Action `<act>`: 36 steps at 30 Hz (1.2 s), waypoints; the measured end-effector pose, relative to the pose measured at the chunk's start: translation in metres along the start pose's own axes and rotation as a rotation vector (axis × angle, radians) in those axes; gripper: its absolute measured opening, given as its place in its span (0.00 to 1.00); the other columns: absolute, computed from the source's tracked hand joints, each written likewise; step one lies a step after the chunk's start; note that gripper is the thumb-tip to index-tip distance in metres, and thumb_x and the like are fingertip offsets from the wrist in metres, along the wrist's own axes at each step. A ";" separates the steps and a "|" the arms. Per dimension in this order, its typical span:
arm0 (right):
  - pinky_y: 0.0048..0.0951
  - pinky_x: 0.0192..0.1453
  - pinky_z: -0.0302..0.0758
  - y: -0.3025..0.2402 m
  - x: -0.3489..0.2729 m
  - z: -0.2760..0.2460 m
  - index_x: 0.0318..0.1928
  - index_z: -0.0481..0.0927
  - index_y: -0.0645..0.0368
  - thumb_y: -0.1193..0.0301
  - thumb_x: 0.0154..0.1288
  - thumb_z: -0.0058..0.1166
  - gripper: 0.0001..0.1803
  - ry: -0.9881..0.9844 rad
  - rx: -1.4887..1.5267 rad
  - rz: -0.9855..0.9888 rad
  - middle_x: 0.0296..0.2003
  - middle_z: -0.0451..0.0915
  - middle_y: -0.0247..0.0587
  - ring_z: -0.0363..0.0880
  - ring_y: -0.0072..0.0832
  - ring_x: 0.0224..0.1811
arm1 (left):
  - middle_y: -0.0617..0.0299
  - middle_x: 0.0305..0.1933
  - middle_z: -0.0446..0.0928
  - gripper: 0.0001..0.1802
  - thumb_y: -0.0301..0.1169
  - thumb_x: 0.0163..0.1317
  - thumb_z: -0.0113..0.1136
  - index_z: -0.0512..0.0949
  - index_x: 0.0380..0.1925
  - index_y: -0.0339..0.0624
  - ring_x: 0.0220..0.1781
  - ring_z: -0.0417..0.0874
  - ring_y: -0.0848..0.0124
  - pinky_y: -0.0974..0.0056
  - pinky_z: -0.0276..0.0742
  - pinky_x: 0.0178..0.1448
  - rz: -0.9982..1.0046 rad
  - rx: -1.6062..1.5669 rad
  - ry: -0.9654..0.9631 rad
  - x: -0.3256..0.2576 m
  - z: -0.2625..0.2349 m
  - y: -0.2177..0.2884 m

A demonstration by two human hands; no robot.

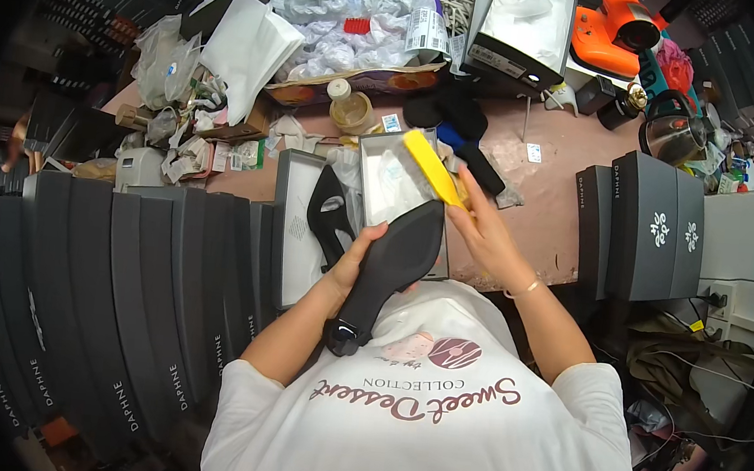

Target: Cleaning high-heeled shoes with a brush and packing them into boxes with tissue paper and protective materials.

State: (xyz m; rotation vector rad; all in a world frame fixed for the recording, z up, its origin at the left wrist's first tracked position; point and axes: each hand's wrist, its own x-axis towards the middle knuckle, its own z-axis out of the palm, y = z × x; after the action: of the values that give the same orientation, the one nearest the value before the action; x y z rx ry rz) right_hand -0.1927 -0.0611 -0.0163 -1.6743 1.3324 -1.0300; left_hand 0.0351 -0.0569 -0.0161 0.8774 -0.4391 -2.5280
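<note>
My left hand [359, 256] is closed around a black high-heeled shoe [401, 249], whose dark sole faces up and whose heel points down toward my shirt. In my right hand [489, 235], a yellow brush-like tool [429, 166] with a long flat body is gripped at its lower end. It is held just above the toe of the shoe; I cannot tell whether they touch, and its underside is hidden. To the left, another black high-heeled shoe [331, 222] rests by an open grey shoebox [294, 268] with a pale inside. A white-lined box part [382, 201] lies behind the held shoe.
Tall rows of dark shoeboxes [132, 285] stand at the left, with more shoeboxes [645, 230] at the right. A glue-like bottle [348, 110], crumpled paper [352, 24], an orange device [609, 35] and a kettle [673, 132] line the back of the pink table [558, 162].
</note>
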 end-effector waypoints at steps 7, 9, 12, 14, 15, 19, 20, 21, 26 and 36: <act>0.36 0.35 0.75 -0.055 -0.048 -0.062 0.64 0.69 0.47 0.67 0.65 0.53 0.26 -0.491 -0.345 -0.098 0.32 0.77 0.45 0.78 0.39 0.30 | 0.55 0.44 0.79 0.33 0.58 0.68 0.37 0.72 0.55 0.41 0.35 0.83 0.69 0.68 0.81 0.34 -0.059 0.164 0.325 -0.011 0.011 0.000; 0.37 0.29 0.74 -0.070 -0.015 -0.029 0.64 0.69 0.44 0.66 0.65 0.53 0.26 -0.465 -0.419 -0.152 0.28 0.74 0.42 0.76 0.37 0.24 | 0.54 0.44 0.79 0.33 0.57 0.69 0.34 0.70 0.57 0.42 0.36 0.83 0.68 0.66 0.82 0.36 0.061 0.073 0.226 -0.014 -0.020 -0.029; 0.38 0.27 0.71 -0.070 -0.009 -0.006 0.63 0.70 0.44 0.65 0.64 0.54 0.26 -0.352 -0.333 -0.209 0.24 0.71 0.41 0.73 0.39 0.21 | 0.54 0.48 0.78 0.35 0.58 0.69 0.32 0.69 0.58 0.39 0.40 0.82 0.68 0.65 0.82 0.38 0.078 0.094 0.119 -0.016 -0.042 -0.030; 0.37 0.26 0.72 -0.053 -0.031 -0.037 0.63 0.70 0.43 0.63 0.64 0.54 0.25 -0.431 -0.389 -0.149 0.24 0.72 0.41 0.75 0.39 0.22 | 0.56 0.50 0.77 0.38 0.61 0.68 0.34 0.69 0.58 0.37 0.43 0.81 0.71 0.69 0.79 0.44 0.130 0.032 0.300 -0.031 0.006 0.001; 0.37 0.27 0.72 -0.042 -0.043 -0.062 0.61 0.72 0.44 0.63 0.64 0.53 0.24 -0.494 -0.497 -0.101 0.24 0.74 0.41 0.75 0.39 0.22 | 0.58 0.50 0.77 0.38 0.61 0.68 0.35 0.69 0.58 0.37 0.46 0.79 0.73 0.72 0.76 0.48 0.202 0.036 0.311 -0.036 0.009 0.001; 0.38 0.29 0.74 -0.033 -0.055 -0.117 0.58 0.75 0.47 0.64 0.62 0.55 0.22 -0.409 -0.589 0.070 0.26 0.78 0.42 0.78 0.40 0.25 | 0.57 0.52 0.75 0.37 0.60 0.69 0.35 0.66 0.61 0.38 0.47 0.79 0.73 0.70 0.76 0.50 0.256 0.070 0.209 -0.043 0.002 0.004; 0.37 0.29 0.74 -0.035 -0.047 -0.112 0.58 0.74 0.48 0.65 0.62 0.56 0.22 -0.268 -0.453 0.032 0.27 0.78 0.42 0.79 0.40 0.26 | 0.57 0.52 0.75 0.38 0.60 0.69 0.35 0.66 0.62 0.38 0.47 0.79 0.73 0.69 0.76 0.51 0.272 0.097 0.183 -0.041 0.001 0.002; 0.37 0.29 0.75 -0.050 -0.039 -0.099 0.58 0.74 0.49 0.66 0.62 0.56 0.23 -0.110 -0.320 0.010 0.27 0.78 0.42 0.79 0.39 0.27 | 0.57 0.52 0.75 0.37 0.60 0.69 0.35 0.65 0.62 0.39 0.48 0.78 0.73 0.69 0.76 0.50 0.277 0.107 0.229 -0.039 0.006 0.000; 0.36 0.29 0.75 -0.046 -0.019 -0.050 0.59 0.72 0.50 0.73 0.61 0.55 0.24 -0.156 -0.524 -0.238 0.28 0.77 0.43 0.78 0.38 0.27 | 0.57 0.56 0.72 0.36 0.58 0.69 0.37 0.62 0.65 0.42 0.51 0.76 0.73 0.69 0.75 0.51 0.293 0.158 0.242 -0.040 0.002 -0.005; 0.33 0.24 0.73 -0.005 0.011 -0.063 0.59 0.74 0.44 0.68 0.61 0.56 0.24 0.063 -0.577 -0.166 0.23 0.71 0.38 0.75 0.35 0.19 | 0.48 0.59 0.72 0.44 0.66 0.64 0.35 0.65 0.61 0.36 0.59 0.76 0.62 0.56 0.72 0.63 0.421 0.201 0.303 -0.043 0.006 -0.004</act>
State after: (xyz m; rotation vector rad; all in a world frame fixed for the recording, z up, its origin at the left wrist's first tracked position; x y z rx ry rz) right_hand -0.2468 -0.0751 0.0147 -2.2192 1.6608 -0.8375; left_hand 0.0603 -0.0311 0.0087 1.0903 -0.7038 -1.9565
